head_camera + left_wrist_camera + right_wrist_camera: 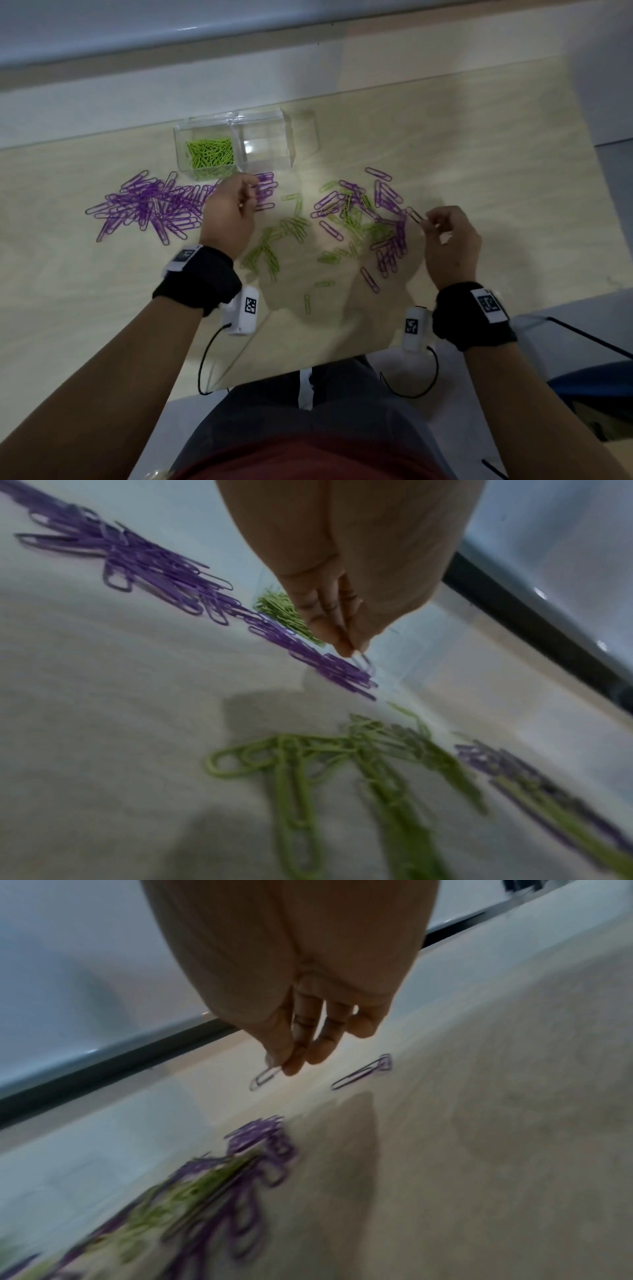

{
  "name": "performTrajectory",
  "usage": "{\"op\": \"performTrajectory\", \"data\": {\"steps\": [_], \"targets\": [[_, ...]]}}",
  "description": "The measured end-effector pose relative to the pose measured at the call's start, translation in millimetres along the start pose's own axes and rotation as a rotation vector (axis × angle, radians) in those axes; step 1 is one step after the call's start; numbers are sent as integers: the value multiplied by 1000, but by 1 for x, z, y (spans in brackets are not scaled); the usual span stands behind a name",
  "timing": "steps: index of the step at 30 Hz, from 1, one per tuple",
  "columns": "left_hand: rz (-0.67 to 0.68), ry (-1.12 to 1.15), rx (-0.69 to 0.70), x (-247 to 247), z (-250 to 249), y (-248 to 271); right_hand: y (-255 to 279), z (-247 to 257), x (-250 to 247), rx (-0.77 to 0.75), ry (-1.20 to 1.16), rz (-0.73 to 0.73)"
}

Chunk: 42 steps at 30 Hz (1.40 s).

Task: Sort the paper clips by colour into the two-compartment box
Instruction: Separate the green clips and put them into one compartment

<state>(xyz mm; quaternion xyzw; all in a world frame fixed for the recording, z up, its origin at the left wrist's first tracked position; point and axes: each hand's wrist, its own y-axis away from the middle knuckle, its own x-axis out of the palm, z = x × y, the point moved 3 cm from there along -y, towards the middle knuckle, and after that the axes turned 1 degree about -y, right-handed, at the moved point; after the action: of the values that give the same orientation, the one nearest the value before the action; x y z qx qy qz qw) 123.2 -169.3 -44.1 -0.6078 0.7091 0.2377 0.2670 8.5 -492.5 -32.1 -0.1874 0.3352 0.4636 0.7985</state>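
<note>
The clear two-compartment box sits in the upper middle of the frame; its left compartment holds green clips, and its right one looks empty. Purple clips lie heaped on the counter at left, with a mixed scatter at centre right. So the sorting looks well short of done. The left hand pinches a clip just below the box, and the right hand pinches a purple clip.

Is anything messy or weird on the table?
Yes. The clear two-compartment plastic box has green paper clips only in its left half; the right half looks empty. Purple paper clips lie heaped on the wooden table, and a mixed purple-and-green pile remains unsorted.
</note>
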Motion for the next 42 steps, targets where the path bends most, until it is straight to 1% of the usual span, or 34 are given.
{"op": "performTrajectory", "data": {"steps": [2, 4, 5, 7, 9, 10, 12, 15, 17, 21, 23, 25, 26, 28, 30, 32, 35, 37, 39, 40, 42], "targets": [[-6, -206, 78, 2, 4, -5, -2, -16, -1, 52, 82, 4], [17, -332, 203, 13, -5, -5, 5, -18, 1, -10, 197, 14], [49, -333, 262, 21, -15, -2, 11, -14, 4, -50, 228, 29], [160, -298, 352, 41, -37, 6, 27, -1, 14, -123, 238, 99], [288, -302, 395, 61, -51, 11, 46, 11, 28, -190, 270, 201], [340, -312, 385, 68, -53, 12, 53, 13, 34, -217, 300, 250], [402, -296, 334, 75, -52, 10, 61, 10, 43, -229, 317, 313], [441, -212, 275, 73, -47, 4, 59, -1, 43, -207, 203, 319], [454, -182, 255, 68, -43, 0, 53, -10, 38, -173, 174, 315], [407, -219, 220, 51, -33, -12, 38, -19, 19, -136, 232, 268], [345, -255, 202, 45, -29, -19, 31, -10, 16, -149, 254, 240], [297, -248, 208, 45, -34, -21, 26, 10, 23, -191, 241, 226], [304, -231, 220, 49, -40, -20, 24, 21, 31, -206, 229, 231], [374, -200, 236, 62, -50, -14, 20, 40, 51, -204, 211, 254], [414, -210, 210, 74, -53, -10, 18, 53, 70, -180, 211, 280], [406, -201, 168, 78, -51, -11, 18, 57, 85, -166, 218, 294], [400, -148, 101, 72, -47, -16, 18, 62, 92, -142, 220, 306], [387, -122, 63, 64, -44, -19, 21, 68, 89, -194, 223, 300], [374, -94, 33, 57, -40, -21, 24, 69, 83, -261, 190, 254], [364, -72, 17, 54, -37, -22, 25, 65, 82, -239, 160, 264], [304, -9, -20, 49, -32, -22, 33, 58, 81, -177, 155, 351]]}}
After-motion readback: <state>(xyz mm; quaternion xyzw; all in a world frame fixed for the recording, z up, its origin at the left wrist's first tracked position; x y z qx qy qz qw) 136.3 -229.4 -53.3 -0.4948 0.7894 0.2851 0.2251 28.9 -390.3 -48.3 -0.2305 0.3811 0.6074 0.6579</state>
